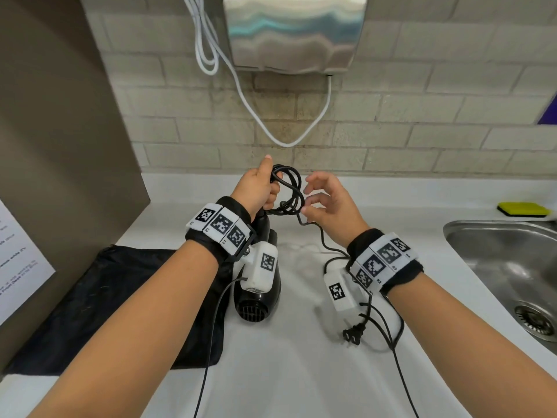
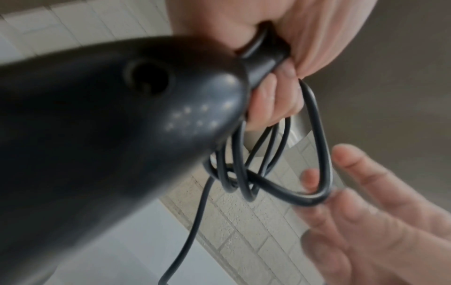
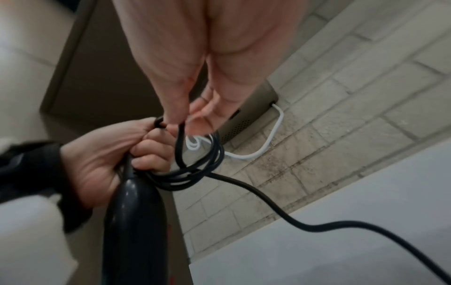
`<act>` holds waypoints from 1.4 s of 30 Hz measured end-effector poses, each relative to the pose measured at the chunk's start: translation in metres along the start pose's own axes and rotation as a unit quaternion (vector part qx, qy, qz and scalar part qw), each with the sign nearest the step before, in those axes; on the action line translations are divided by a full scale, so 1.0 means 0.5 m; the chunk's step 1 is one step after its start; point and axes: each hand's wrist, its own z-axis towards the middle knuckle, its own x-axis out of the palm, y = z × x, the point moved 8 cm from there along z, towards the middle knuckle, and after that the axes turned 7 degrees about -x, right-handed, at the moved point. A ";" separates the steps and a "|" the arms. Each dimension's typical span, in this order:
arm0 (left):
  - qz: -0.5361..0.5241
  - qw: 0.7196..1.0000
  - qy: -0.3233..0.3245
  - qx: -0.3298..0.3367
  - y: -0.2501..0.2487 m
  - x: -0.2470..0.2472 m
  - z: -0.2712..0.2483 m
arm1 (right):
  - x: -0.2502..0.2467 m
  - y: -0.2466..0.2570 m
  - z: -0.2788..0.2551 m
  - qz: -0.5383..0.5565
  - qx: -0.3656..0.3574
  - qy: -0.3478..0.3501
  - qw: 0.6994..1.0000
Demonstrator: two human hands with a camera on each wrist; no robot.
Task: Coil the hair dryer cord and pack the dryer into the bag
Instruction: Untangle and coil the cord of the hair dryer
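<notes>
Left hand [image 1: 259,188] is gripping the end of the hair dryer [image 1: 259,285] handle together with several loops of the black cord [image 1: 287,188], fingers curled round both; the thumb is sticking up. The dryer is hanging down from that hand, its rear grille facing the head camera, just above the white counter [image 1: 286,372].

Right hand [image 1: 328,203] is sitting just beside the loops, fingers loosely bent. In the right wrist view its fingertips [image 3: 175,119] are touching the top of one loop; a firm pinch cannot be confirmed from the blurred frames.

The remaining cord is trailing from the coil down past the right wrist, and the plug [image 1: 354,333] is lying on the counter, well apart from the coil.

A black bag [image 1: 99,300] is lying flat on the counter at the left, against a brown side panel [image 1: 60,131], partly under the left forearm.

Room: a pale tiled wall [image 1: 422,122] is running behind the counter. A steel hand dryer [image 1: 294,31] is mounted on it, with a white cable [image 1: 286,140] drooping below. A steel sink [image 1: 509,267] is set in the counter at the right, with a yellow sponge [image 1: 523,209] behind its rim. A printed sheet [image 1: 18,260] is showing at the far left.
</notes>
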 end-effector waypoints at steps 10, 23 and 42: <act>0.073 0.992 0.097 -0.014 0.007 0.044 -0.025 | -0.026 -0.015 -0.007 -0.179 -0.027 -0.168 0.969; 0.080 0.979 0.185 -0.016 0.017 0.081 -0.054 | -0.007 -0.026 0.022 -0.112 0.019 0.046 0.992; 0.132 0.977 0.166 -0.013 0.003 0.043 -0.037 | -0.052 0.025 0.073 -0.266 0.019 -0.005 0.964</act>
